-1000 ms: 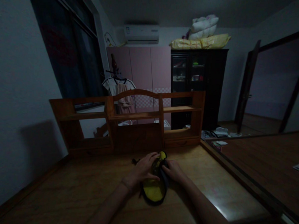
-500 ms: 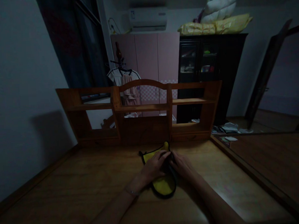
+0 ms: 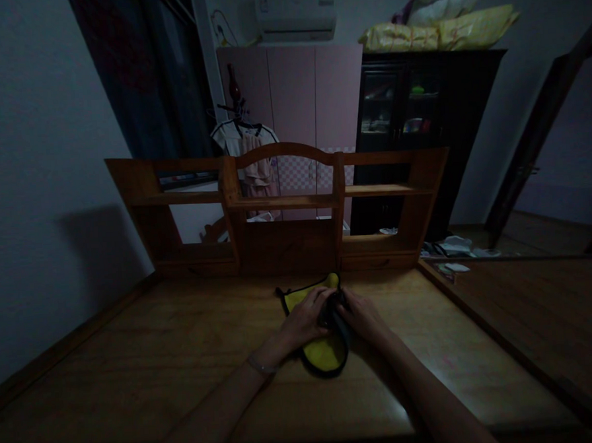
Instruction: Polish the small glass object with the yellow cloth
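A yellow cloth [image 3: 327,355] with black edging lies on the wooden desk, partly under both hands. Its right side looks folded, showing a greyish face. My left hand [image 3: 308,317] rests over the cloth, fingers curled around a small dark object [image 3: 326,312] whose kind I cannot make out in the dim light. From the right, my right hand [image 3: 361,316] meets it with bent fingers pressed against the same dark object near the cloth's edge. Both sets of fingertips nearly touch and partly hide what is between them.
The wooden desk top [image 3: 184,359] has a low shelf unit [image 3: 285,202] along its far edge. A wall [image 3: 51,194] borders the left side. On the right, a raised edge strip [image 3: 480,331] runs beside a lower brown surface [image 3: 553,307] with papers at its far end.
The head view has tipped slightly downward, so the room sits higher in the picture. My hands stay together over the cloth, and a bit more of the dark object shows between them.
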A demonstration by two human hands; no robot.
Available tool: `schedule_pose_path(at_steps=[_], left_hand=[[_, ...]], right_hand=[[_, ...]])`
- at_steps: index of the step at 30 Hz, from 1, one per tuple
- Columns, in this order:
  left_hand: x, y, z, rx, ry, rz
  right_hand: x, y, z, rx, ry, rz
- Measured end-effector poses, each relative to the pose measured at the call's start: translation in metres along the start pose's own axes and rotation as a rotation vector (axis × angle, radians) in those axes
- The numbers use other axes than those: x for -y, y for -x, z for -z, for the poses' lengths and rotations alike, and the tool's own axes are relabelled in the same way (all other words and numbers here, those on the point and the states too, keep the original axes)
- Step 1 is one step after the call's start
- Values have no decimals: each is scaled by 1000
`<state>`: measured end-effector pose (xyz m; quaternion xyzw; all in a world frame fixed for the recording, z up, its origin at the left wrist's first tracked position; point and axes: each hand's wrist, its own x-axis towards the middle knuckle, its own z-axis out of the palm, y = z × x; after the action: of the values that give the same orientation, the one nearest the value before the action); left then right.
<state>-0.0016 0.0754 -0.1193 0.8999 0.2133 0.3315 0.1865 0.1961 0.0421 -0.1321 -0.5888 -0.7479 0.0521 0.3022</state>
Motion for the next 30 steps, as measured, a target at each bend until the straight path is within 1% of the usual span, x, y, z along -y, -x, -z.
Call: schedule_pose_path(at_steps=[12,16,20,24,30], left_hand=[[1,0,-1,-10,17,0],[-2,-1,1,-11,17,-1],[-3,-1,1,-3,17,-9],[-2,-1,1,-3,18,2],[1,-1,0,-2,40,-2]], right_hand=[[-2,-2,-3,-26,5,36],[1,-1,-1,-40,-45,11],[4,-1,0,-16,-87,-25],[3,-1,0,23,-125,-18],[-1,-1,-2,31,-127,-9]])
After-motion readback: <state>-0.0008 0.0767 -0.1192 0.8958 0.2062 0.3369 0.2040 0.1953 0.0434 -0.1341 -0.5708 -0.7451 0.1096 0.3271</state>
